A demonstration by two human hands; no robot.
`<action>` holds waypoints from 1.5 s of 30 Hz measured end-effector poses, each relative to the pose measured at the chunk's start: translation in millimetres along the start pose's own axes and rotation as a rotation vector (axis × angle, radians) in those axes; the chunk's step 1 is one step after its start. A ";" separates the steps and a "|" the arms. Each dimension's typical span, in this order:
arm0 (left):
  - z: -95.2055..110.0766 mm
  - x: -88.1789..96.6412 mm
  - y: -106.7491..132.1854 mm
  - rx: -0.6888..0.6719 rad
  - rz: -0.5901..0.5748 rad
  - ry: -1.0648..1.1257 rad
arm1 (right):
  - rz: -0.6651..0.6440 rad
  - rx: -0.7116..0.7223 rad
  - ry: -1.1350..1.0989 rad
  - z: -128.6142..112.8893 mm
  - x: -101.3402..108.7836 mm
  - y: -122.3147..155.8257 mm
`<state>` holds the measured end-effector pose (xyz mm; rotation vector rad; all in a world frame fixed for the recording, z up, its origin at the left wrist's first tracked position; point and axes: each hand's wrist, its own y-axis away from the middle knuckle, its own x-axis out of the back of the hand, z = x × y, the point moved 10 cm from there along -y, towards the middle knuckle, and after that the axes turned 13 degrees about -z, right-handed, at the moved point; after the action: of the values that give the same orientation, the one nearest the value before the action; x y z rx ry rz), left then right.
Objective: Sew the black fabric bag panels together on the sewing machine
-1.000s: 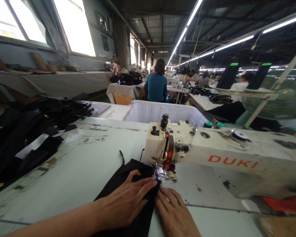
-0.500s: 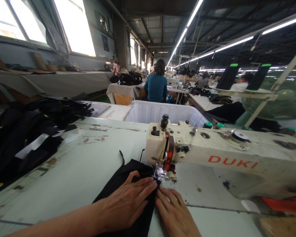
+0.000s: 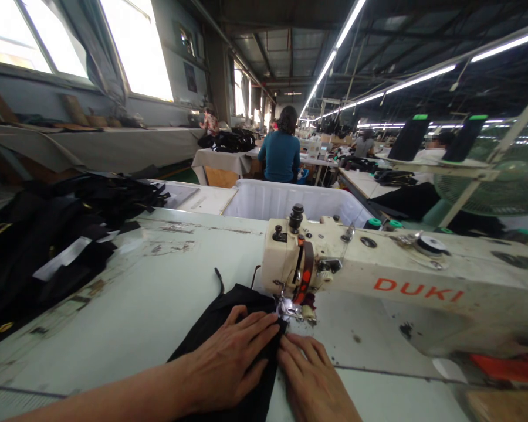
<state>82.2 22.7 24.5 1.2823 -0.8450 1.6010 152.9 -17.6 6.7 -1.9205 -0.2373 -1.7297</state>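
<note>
A strip of black fabric [image 3: 222,316] lies on the pale table [image 3: 149,305] and runs under the presser foot [image 3: 290,310] of a cream sewing machine [image 3: 378,281] marked DUKI. My left hand [image 3: 229,357] lies flat on the fabric, fingers stretched toward the foot. My right hand [image 3: 312,378] rests flat beside it, on the fabric's right edge and the table, fingertips just short of the foot.
A heap of black garment pieces [image 3: 48,234] covers the table's left side. A white plastic bin [image 3: 290,202] stands behind the machine. A person in a teal top [image 3: 280,153] sits with their back to me farther off. A green fan [image 3: 501,176] stands at right.
Both hands stay flat on the fabric at the presser foot. The view has shifted slightly; nothing else visibly moved.
</note>
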 end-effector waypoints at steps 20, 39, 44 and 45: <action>4.2 1.0 -0.2 0.012 -0.021 -0.048 | -0.061 -0.077 -0.563 29.0 10.9 1.3; 5.5 -6.7 -3.4 0.045 -0.048 -0.061 | -0.048 -0.043 0.060 25.1 -12.4 0.0; 10.8 -10.3 -0.7 0.024 -0.014 -0.101 | 0.023 0.025 0.085 23.7 -2.5 -5.5; 10.1 -10.3 -0.6 0.036 0.000 -0.103 | 0.033 0.038 0.089 23.5 -0.7 -7.7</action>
<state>87.1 11.5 16.8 1.4004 -0.8821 1.5675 169.6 0.8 7.4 -1.8063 -0.2031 -1.7711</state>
